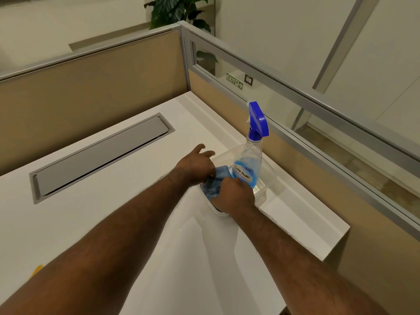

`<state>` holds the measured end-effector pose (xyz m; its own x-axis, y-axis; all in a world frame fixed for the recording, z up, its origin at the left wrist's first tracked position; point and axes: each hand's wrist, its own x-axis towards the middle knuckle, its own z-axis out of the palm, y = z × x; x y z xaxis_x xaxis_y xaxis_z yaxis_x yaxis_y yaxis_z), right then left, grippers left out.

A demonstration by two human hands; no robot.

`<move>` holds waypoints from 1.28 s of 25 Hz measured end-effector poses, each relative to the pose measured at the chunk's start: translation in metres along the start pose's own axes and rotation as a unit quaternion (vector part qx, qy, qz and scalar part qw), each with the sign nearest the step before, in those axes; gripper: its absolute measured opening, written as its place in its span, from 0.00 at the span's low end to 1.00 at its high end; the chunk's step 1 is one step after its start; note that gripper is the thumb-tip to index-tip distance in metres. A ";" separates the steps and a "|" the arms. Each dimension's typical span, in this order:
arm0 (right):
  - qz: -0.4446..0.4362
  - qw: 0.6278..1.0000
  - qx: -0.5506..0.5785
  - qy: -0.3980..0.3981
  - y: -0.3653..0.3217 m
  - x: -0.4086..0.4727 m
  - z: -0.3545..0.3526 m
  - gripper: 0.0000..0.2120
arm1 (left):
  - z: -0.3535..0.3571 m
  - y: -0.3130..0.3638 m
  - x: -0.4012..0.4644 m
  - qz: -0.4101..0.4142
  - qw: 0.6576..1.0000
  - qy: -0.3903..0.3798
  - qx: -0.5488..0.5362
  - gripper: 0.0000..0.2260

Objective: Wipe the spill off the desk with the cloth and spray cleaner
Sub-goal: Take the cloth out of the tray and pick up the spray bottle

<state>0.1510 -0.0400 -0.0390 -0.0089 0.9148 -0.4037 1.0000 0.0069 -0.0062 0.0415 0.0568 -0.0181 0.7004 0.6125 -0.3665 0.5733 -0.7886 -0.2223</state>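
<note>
A blue cloth (212, 186) lies bunched in a clear plastic tub (266, 189) on the white desk (113, 223). Both hands grip the cloth: my left hand (197, 165) from the left side, with its first fingers stretched out over the tub's rim, and my right hand (234, 196) from the near side. A clear spray bottle (248, 164) with blue liquid and a blue trigger head stands upright in the same tub, just right of the cloth. A small yellow mark (37, 270) shows on the desk at the near left, partly behind my left forearm.
A grey cable-tray lid (100, 155) is set into the desk at the left. Beige partition walls (91, 94) with grey frames close the desk at the back and right. The desk's right edge (336, 242) drops off close to the tub. A plant (179, 12) stands behind the partition.
</note>
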 end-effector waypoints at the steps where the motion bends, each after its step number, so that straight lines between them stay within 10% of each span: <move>1: -0.006 1.000 0.002 -0.012 0.000 0.000 0.000 0.23 | 0.004 -0.002 -0.001 0.001 1.000 0.011 0.000 0.14; 19: 0.105 0.954 0.172 0.224 0.014 -0.010 -0.008 0.22 | -0.011 -0.017 -0.003 -0.035 0.977 0.153 -0.146 0.12; 32: -0.130 0.853 0.221 0.456 0.003 -0.051 -0.074 0.13 | -0.019 0.012 -0.131 -0.240 0.823 0.394 -0.331 0.10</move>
<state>0.1548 -0.0570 0.0490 -0.0222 0.8408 0.5409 0.8645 0.2879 -0.4121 -0.0347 -0.0318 0.0444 0.2353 0.8957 0.3774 0.7880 -0.4031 0.4653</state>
